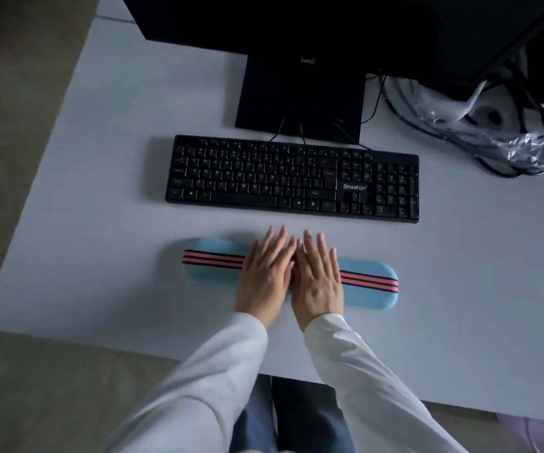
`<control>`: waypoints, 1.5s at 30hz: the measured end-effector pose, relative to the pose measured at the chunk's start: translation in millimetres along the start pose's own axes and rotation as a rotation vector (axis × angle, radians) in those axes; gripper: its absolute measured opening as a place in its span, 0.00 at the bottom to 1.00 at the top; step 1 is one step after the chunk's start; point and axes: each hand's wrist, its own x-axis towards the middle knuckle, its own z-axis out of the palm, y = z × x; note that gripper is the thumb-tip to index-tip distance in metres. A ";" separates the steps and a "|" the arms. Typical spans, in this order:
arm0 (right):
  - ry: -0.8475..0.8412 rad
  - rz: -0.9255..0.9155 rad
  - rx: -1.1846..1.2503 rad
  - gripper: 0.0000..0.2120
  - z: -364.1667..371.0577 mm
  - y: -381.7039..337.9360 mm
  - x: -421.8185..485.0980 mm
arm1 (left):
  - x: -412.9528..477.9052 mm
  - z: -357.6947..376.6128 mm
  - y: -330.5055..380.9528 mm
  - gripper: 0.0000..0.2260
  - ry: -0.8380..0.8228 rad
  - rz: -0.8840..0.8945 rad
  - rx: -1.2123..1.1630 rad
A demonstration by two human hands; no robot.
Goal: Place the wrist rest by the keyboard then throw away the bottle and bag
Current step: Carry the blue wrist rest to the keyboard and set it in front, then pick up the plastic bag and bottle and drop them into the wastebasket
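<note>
Both hands lie flat, palms down and fingers spread, on the middle of the wrist rest point(367, 282); neither is closed around anything. The left hand point(265, 273) and the right hand point(318, 276) sit side by side, touching or nearly so along their inner edges, with the fingertips reaching past the rest's far edge toward the keyboard point(291, 178). The fingers are slightly blurred.

This light blue pad carries a lengthwise band of pink and black stripes and lies on the white desk point(100, 191), near its front edge, a little tilted, its right end closer to that edge than its left. It runs roughly parallel to the black keyboard, just in front of it, with a strip of bare desk between them.

Behind the keyboard stands the base of a black monitor point(300, 96), its cables trailing down to the keyboard's back edge. Toward the desk's far right corner lies crumpled clear plastic point(532, 142) over a tangle of dark cables. White sleeves point(362, 371) cover both forearms, which cross the front edge of the desk.
</note>
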 end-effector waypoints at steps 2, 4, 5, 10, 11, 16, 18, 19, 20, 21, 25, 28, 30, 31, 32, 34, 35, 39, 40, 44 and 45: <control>-0.019 -0.068 -0.076 0.22 11.1 7.0 -2.2 | -6.2 13.7 -6.6 0.19 -0.014 0.065 0.089; -0.005 -0.113 -0.110 0.21 12.3 12.6 -2.9 | -7.3 17.0 -13.5 0.19 -0.013 0.090 0.152; -0.002 -0.130 -0.113 0.21 10.3 13.8 -2.0 | -6.5 16.1 -15.5 0.19 -0.022 0.088 0.181; -0.071 -0.118 -0.142 0.24 -4.8 32.2 -8.8 | -12.4 2.1 -30.6 0.21 -0.071 0.045 0.279; -0.083 -0.107 -0.159 0.24 -7.8 38.8 -10.1 | -14.0 -1.1 -37.2 0.21 -0.074 0.033 0.288; -0.138 -0.089 -0.193 0.25 -16.1 53.8 -12.7 | -19.8 -18.9 -69.7 0.22 -0.088 -0.016 0.291; -0.141 -0.046 -0.204 0.26 -17.6 57.5 -14.6 | -21.2 -24.8 -82.1 0.22 -0.089 -0.024 0.290; -0.139 -0.019 -0.209 0.26 -18.6 60.3 -16.6 | -22.3 -26.6 -87.7 0.22 -0.085 -0.034 0.290; -0.137 0.009 -0.212 0.27 -20.0 63.8 -17.9 | -23.2 -27.6 -92.8 0.23 -0.080 -0.063 0.278; -0.136 0.039 -0.213 0.27 -21.8 67.0 -19.2 | -24.6 -28.9 -96.9 0.23 -0.069 -0.111 0.256; -0.099 0.217 -0.213 0.27 -28.9 77.3 -28.2 | -33.1 -37.4 -106.4 0.30 -0.086 -0.346 0.137; -0.072 0.430 -0.139 0.30 -36.9 85.0 -39.6 | -41.1 -48.7 -111.2 0.26 -0.071 -0.411 0.074; -0.093 0.575 -0.067 0.28 -46.6 88.4 -51.6 | -46.7 -56.1 -109.9 0.23 -0.041 -0.445 0.011; -0.094 0.644 -0.026 0.27 -53.3 89.2 -59.2 | -48.0 -59.5 -105.2 0.23 -0.023 -0.453 -0.029; -0.070 0.701 0.024 0.27 -61.4 89.0 -66.5 | -47.5 -62.7 -98.0 0.23 0.000 -0.459 -0.070; 0.026 0.791 0.141 0.26 -76.3 87.1 -81.4 | -44.6 -67.2 -80.1 0.22 0.050 -0.468 -0.156; 0.074 0.840 0.205 0.26 -84.5 86.7 -89.4 | -42.1 -68.1 -68.6 0.21 0.069 -0.469 -0.202; 0.245 0.977 0.426 0.22 -118.8 100.7 -122.0 | -34.3 -60.8 -8.9 0.21 0.052 -0.399 -0.319; 0.286 1.008 0.463 0.21 -127.4 107.8 -131.1 | -33.9 -57.2 9.4 0.21 0.040 -0.367 -0.336; 0.424 1.093 0.564 0.18 -161.2 148.6 -174.4 | -40.6 -33.8 87.8 0.19 -0.061 -0.292 -0.440; 0.443 1.111 0.593 0.18 -169.6 160.6 -187.1 | -43.5 -25.8 107.9 0.18 -0.099 -0.292 -0.462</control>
